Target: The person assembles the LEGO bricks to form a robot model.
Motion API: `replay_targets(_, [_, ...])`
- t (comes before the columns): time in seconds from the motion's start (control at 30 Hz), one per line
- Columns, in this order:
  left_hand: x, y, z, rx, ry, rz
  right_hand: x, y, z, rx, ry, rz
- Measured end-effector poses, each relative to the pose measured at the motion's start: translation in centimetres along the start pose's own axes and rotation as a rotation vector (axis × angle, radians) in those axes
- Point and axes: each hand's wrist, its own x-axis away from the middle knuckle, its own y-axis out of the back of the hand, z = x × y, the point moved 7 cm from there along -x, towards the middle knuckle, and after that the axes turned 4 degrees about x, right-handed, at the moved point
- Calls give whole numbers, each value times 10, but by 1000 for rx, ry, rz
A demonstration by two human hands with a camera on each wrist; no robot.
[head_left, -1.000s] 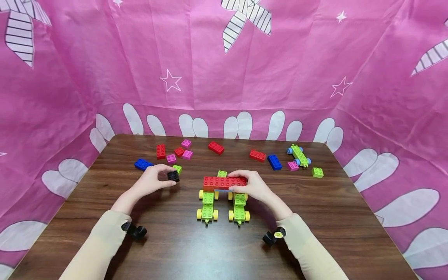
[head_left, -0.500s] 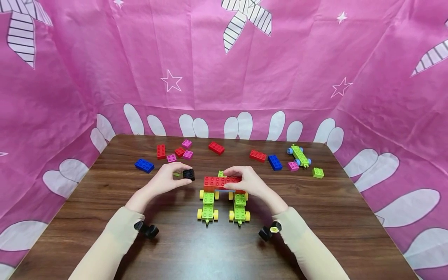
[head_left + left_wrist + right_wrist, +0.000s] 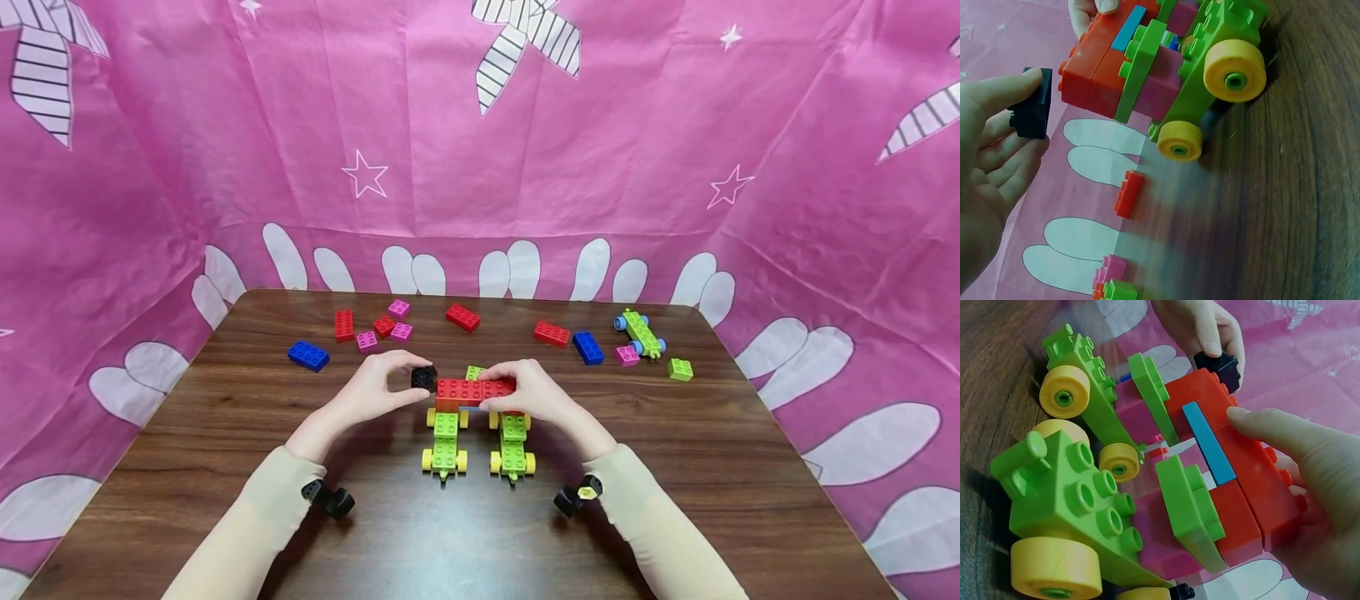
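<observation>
My left hand pinches a black brick between thumb and fingers, studs turned sideways. The brick hovers just off the left end of the red bricks that top a built vehicle. At the right end of those red bricks, my right hand grips them, thumb on the near face. Underneath are a thin blue piece, green plates and pink bricks. Two green wheeled bases with yellow wheels stand side by side below, on the table.
Behind my left hand lie a blue brick, red bricks and several pink bricks. At the back right are a blue brick, a green base with blue wheels, a pink brick and a green brick.
My left hand has carried the black brick rightward, up close to the red bricks' left end. My right hand has shifted slightly left along the red bricks. The vehicle stays in place.
</observation>
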Motion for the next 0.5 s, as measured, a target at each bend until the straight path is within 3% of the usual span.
replay_targets(0.27, [0,-6,-6,18,-55,11,1,-1,0,-22,-3,-7])
replay_targets(0.5, [0,-9,-7,7,-55,16,1,-2,-1,-21,1,-21])
